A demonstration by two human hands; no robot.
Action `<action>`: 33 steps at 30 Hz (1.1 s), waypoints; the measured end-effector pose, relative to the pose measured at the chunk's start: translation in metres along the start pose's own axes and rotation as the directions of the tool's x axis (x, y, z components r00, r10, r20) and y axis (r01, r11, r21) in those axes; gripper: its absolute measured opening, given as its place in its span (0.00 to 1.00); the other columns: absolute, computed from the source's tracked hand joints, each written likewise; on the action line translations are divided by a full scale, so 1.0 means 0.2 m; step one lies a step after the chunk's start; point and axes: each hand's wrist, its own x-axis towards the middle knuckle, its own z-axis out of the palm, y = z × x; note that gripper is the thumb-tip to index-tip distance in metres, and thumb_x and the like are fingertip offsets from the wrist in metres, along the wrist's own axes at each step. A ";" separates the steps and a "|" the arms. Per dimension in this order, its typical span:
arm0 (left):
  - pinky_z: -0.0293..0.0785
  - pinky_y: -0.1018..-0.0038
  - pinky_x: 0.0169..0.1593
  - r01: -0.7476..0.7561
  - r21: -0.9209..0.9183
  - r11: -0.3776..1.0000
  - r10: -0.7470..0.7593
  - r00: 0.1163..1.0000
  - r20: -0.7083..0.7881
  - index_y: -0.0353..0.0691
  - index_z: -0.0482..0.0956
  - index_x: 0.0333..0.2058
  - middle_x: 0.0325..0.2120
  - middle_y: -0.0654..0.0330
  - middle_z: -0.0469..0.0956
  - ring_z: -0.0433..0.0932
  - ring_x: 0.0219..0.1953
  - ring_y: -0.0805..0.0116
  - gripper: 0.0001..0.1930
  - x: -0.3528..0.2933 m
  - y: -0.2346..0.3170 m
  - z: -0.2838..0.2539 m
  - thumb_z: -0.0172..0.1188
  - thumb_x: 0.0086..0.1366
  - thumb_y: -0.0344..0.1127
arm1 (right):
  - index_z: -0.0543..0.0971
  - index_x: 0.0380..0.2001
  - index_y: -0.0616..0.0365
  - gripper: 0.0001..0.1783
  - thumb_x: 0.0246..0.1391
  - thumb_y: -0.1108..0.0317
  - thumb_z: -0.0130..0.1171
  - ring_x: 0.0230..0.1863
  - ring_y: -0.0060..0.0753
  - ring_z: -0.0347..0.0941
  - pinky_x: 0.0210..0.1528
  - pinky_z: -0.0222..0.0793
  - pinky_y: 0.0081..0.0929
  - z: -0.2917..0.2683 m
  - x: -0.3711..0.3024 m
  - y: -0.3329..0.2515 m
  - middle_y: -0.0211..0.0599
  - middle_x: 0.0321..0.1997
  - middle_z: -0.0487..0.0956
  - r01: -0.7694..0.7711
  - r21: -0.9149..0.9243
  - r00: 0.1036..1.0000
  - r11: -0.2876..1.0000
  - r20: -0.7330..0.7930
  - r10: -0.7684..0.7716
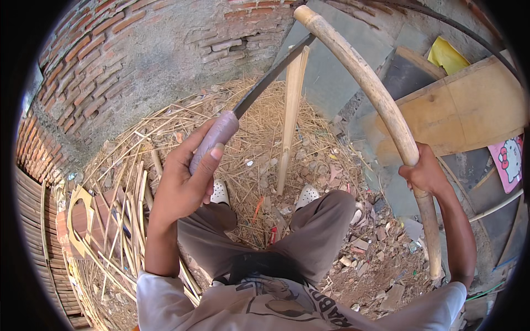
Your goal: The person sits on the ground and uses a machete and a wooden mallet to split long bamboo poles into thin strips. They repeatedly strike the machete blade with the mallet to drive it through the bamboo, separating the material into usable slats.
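Note:
My left hand (190, 171) is closed around the pale purple wrapped handle of a long knife (259, 94). Its dark blade slants up and away to the right. The tip of the blade meets the bamboo pole (367, 77) near the pole's far end, or passes behind it; I cannot tell which. My right hand (426, 170) is wrapped round the lower half of this thick, pale, jointed pole, which looks curved. Beyond my feet, a split wooden stake (292, 110) stands upright, its top just under the blade.
Thin split strips (130, 220) lie heaped at my left, beside a cut board (80, 220). Straw shavings (248, 110) and rubble (364, 259) cover the ground. A brick wall (149, 66) rises ahead and left. Flat panels (458, 113) and a yellow piece (448, 55) lean at the right.

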 end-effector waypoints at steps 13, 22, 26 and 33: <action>0.63 0.83 0.20 0.077 0.013 0.997 -0.078 0.996 0.041 0.36 0.69 0.62 0.22 0.68 0.73 0.67 0.16 0.84 0.25 0.02 0.01 -0.13 0.56 0.71 0.40 | 0.70 0.33 0.66 0.09 0.46 0.78 0.55 0.15 0.24 0.68 0.17 0.64 0.25 -0.01 0.06 -0.12 0.31 0.19 0.70 0.175 0.110 0.943 0.978 -0.304 -0.135; 0.67 0.79 0.29 0.023 0.132 0.991 -0.035 0.995 0.091 0.34 0.72 0.59 0.31 0.61 0.78 0.70 0.23 0.80 0.23 0.09 -0.03 -0.16 0.57 0.70 0.38 | 0.73 0.37 0.64 0.13 0.48 0.70 0.56 0.16 0.21 0.64 0.20 0.60 0.23 -0.48 -0.10 -0.10 0.28 0.19 0.67 0.192 0.063 0.882 0.979 -0.448 -0.144; 0.69 0.78 0.32 -0.045 0.167 0.985 0.031 0.996 0.083 0.33 0.71 0.59 0.35 0.59 0.79 0.70 0.25 0.79 0.22 0.11 -0.06 -0.14 0.57 0.70 0.37 | 0.73 0.27 0.58 0.08 0.52 0.65 0.55 0.18 0.19 0.63 0.22 0.57 0.22 -0.48 -0.05 -0.08 0.27 0.18 0.68 0.373 0.172 0.751 0.912 -0.633 -0.188; 0.69 0.80 0.28 0.108 0.192 0.975 -0.123 0.990 0.070 0.32 0.70 0.61 0.30 0.61 0.78 0.71 0.21 0.81 0.23 0.14 -0.11 -0.15 0.56 0.71 0.37 | 0.69 0.37 0.68 0.20 0.37 0.80 0.62 0.16 0.27 0.71 0.17 0.67 0.26 0.25 0.03 0.20 0.37 0.20 0.73 -0.351 0.364 0.897 0.863 0.396 0.198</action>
